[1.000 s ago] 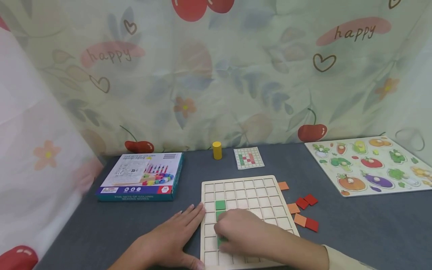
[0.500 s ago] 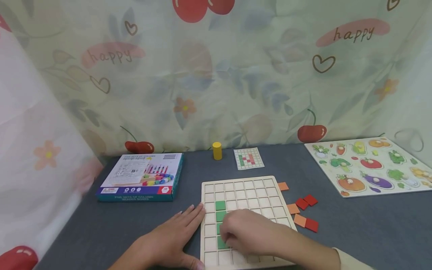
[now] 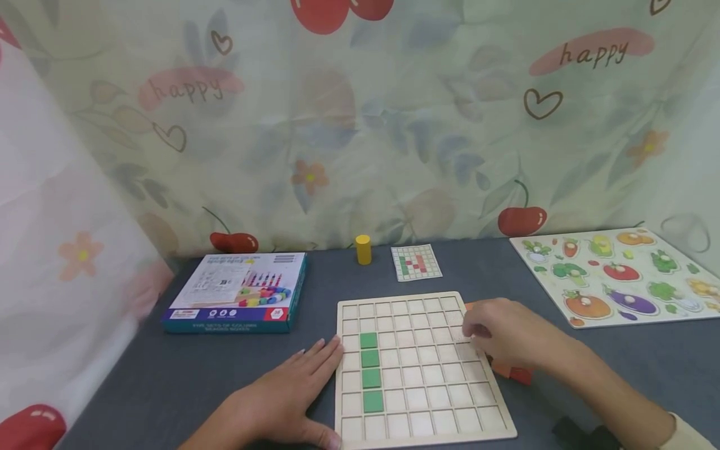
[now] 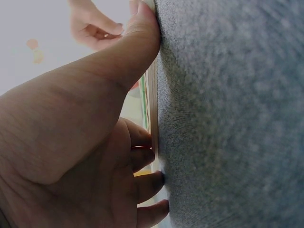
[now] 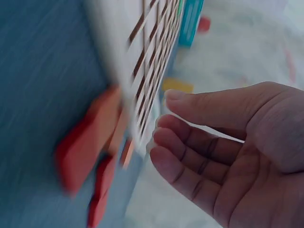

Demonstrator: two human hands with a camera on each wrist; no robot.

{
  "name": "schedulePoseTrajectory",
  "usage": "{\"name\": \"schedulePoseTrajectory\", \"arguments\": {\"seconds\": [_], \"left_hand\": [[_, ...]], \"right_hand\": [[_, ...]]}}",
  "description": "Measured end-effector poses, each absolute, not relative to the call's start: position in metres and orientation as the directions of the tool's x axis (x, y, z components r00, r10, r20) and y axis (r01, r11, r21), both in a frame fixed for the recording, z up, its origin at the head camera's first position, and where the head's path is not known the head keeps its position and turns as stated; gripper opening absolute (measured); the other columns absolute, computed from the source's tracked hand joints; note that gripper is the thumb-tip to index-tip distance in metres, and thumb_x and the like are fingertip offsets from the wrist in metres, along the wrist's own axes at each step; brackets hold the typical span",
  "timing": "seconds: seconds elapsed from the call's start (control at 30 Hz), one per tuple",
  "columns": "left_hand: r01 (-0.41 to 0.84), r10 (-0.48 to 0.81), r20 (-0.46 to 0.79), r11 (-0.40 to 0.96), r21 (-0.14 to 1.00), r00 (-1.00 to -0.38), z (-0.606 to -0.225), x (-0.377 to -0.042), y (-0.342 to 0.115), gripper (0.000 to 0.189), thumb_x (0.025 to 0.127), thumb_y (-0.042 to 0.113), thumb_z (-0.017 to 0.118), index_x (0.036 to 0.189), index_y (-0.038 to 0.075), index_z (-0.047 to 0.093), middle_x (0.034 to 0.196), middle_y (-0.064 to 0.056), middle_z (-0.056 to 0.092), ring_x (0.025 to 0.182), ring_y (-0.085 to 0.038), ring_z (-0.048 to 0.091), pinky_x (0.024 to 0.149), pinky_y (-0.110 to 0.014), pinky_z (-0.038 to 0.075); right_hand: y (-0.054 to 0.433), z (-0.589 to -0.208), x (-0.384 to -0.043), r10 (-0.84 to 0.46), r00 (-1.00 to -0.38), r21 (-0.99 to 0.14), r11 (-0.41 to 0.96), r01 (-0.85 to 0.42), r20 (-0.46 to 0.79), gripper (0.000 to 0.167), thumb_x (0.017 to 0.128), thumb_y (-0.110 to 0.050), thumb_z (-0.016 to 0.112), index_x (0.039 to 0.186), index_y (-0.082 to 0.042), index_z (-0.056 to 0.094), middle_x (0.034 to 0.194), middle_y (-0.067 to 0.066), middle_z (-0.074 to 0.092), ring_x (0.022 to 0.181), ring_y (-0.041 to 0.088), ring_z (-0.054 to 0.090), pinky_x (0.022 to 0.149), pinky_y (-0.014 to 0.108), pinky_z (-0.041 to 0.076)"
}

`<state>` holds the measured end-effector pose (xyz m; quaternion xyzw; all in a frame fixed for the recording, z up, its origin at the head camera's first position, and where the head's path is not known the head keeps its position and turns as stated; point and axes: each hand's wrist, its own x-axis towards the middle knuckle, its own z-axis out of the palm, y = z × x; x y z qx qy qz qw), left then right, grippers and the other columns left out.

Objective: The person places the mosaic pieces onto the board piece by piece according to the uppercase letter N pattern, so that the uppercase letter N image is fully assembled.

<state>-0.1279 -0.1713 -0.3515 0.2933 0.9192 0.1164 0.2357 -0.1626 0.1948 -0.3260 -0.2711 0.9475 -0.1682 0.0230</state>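
Note:
A wooden grid board [image 3: 427, 432] lies on the dark table, with several green square tiles [image 3: 371, 377] in one column of its cells. My left hand [image 3: 281, 397] rests along the board's left edge, fingers extended and thumb [image 4: 137, 42] at the near corner. Over the board's right edge is my right hand [image 3: 509, 331], its fingers bent loosely. In the right wrist view a gap shows between thumb and fingers, with nothing held. Orange tiles [image 5: 102, 114] and red tiles [image 5: 78, 154] lie on the table below this hand, which partly hides them in the head view.
Behind the board lies a pattern card [image 3: 417, 262] with green and red squares, beside a yellow cylinder [image 3: 363, 250]. A boxed toy set [image 3: 236, 292] is at the left, a vegetable puzzle board [image 3: 619, 278] at the right. A printed cloth [image 3: 360, 125] hangs behind.
My right hand has left the green tiles and moved right, to the board's right edge above the loose tiles. The green column is now fully visible. My left hand stays put.

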Motion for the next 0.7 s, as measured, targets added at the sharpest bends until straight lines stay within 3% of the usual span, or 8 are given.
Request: {"name": "schedulePoseTrajectory", "arguments": {"seconds": [0.2,0.43,0.7], "left_hand": [[0.477,0.586,-0.374,0.807,0.349,-0.719,-0.350,-0.128,-0.172,0.119,0.073,0.084,0.060,0.163,0.019,0.015,0.167,0.000,0.011,0.152,-0.028,0.011,0.117,-0.058,0.020],[0.465,0.578,-0.380,0.813,0.352,-0.722,-0.351,-0.127,-0.172,0.120,0.072,0.083,0.061,0.163,0.020,0.015,0.167,0.001,0.011,0.152,-0.029,0.011,0.117,-0.058,0.019],[0.467,0.576,-0.386,0.815,0.343,-0.721,-0.350,-0.128,-0.171,0.119,0.072,0.084,0.060,0.163,0.020,0.016,0.167,0.000,0.011,0.152,-0.028,0.012,0.117,-0.058,0.019]], "right_hand": [[0.237,-0.340,-0.175,-0.484,-0.875,-0.257,0.847,-0.465,-0.010,0.021,0.078,-0.008,0.085,0.091,-0.017,0.070,0.084,-0.008,0.055,0.075,0.012,0.049,0.066,0.035,0.048],[0.246,-0.342,-0.183,-0.492,-0.870,-0.301,0.834,-0.461,-0.031,0.022,0.078,-0.007,0.085,0.095,-0.013,0.072,0.087,-0.006,0.059,0.077,0.012,0.052,0.068,0.036,0.052],[0.244,-0.343,-0.183,-0.502,-0.864,-0.376,0.809,-0.452,-0.041,0.026,0.078,0.002,0.078,0.099,-0.012,0.070,0.076,-0.007,0.053,0.069,0.010,0.049,0.060,0.029,0.046]]}}
